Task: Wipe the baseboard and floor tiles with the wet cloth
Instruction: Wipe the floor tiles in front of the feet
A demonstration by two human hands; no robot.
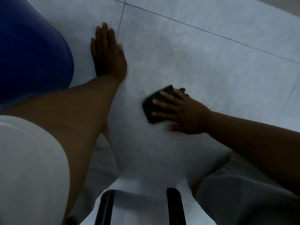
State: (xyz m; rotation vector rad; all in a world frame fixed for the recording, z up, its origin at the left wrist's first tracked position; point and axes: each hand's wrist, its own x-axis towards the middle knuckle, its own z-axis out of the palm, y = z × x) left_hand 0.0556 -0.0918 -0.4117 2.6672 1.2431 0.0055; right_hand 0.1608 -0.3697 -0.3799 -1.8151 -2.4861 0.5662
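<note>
right hand: fingers spread flat on dark cloth, frame centre | left hand: fingers flat, empty, on floor tiles, upper left

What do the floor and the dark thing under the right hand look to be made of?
Floor tiles: probably ceramic or stone-look tile, pale grey, mottled, matt; thin dark grout lines cross it.
Cloth: a dark, flat folded pad pressed under the right hand; soft fabric is likely, but blur hides any weave.

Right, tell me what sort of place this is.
Probably an indoor tiled room, though which room is unclear: large pale floor tiles with thin grout lines, and a pale strip at the far edge, perhaps baseboard.
</note>
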